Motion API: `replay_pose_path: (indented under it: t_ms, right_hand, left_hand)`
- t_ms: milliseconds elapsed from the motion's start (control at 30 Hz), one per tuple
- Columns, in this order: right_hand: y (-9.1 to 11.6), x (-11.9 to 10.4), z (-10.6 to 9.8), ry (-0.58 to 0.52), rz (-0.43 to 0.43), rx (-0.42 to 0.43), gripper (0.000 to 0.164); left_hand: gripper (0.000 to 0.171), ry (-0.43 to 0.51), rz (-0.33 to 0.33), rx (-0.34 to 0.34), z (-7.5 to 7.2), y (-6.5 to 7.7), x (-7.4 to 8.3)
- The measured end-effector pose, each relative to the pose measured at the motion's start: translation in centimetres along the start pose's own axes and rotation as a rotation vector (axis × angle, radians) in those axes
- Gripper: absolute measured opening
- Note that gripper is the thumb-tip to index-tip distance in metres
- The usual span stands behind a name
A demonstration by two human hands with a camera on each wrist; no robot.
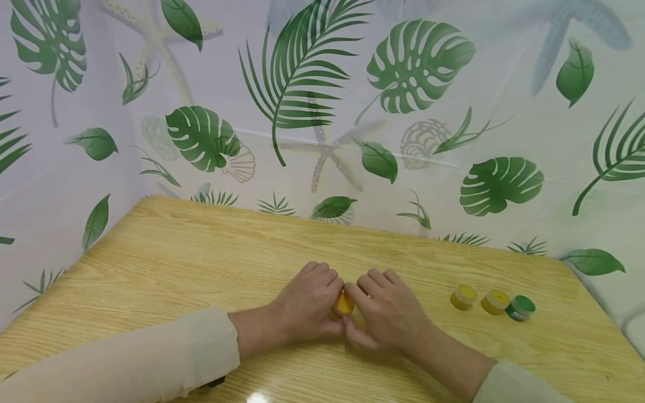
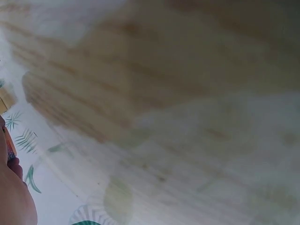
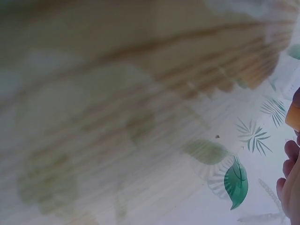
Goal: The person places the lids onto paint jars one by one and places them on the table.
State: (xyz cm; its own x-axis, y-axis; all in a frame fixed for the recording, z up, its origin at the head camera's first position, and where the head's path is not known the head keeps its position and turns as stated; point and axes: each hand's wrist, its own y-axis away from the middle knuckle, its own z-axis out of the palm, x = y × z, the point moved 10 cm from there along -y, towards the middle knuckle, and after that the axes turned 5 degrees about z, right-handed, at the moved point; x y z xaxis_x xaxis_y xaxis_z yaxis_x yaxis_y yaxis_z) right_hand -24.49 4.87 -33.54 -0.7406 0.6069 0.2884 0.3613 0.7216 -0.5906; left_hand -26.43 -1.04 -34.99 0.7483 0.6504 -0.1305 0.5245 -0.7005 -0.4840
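Note:
A small round jar with orange-yellow contents or lid (image 1: 345,304) is between both hands over the middle of the wooden table. My left hand (image 1: 311,302) grips it from the left, fingers curled at its far side and thumb near its front. From the right, my right hand (image 1: 387,310) holds the same jar, thumb and forefinger at its edge. Most of the jar's side is hidden behind the fingers. A slice of the orange jar (image 3: 294,116) shows beside the fingertips at the right edge of the right wrist view.
To the right stand two small yellow jars (image 1: 463,297) and a green jar (image 1: 520,308), the latter close against one yellow jar. The wood-grain table (image 1: 201,252) ends at a wall sheet (image 1: 322,123) printed with leaves and starfish.

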Motion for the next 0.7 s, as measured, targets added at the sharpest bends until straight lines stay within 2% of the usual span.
replay_pose_path:
  t_ms: [133,267,533,700]
  right_hand:
    - [0.02,-0.02,0.05,-0.013,0.003,-0.002,0.039]
    - [0.04,-0.06,-0.03,-0.003,-0.002,0.020,0.039]
    - [0.09,0.08,-0.39,0.038,0.002,0.080,0.055]
    - [0.02,0.25,-0.40,0.026,0.025,0.054,0.055]
  left_hand:
    - [0.038,0.002,0.008,-0.006,0.14,0.01,0.09]
    - [0.039,-0.014,0.016,-0.020,0.32,-0.03,0.22]
    - [0.044,-0.050,0.049,0.015,-0.02,-0.02,0.63]
    - [0.047,-0.052,0.051,0.035,-0.13,-0.03,0.67]
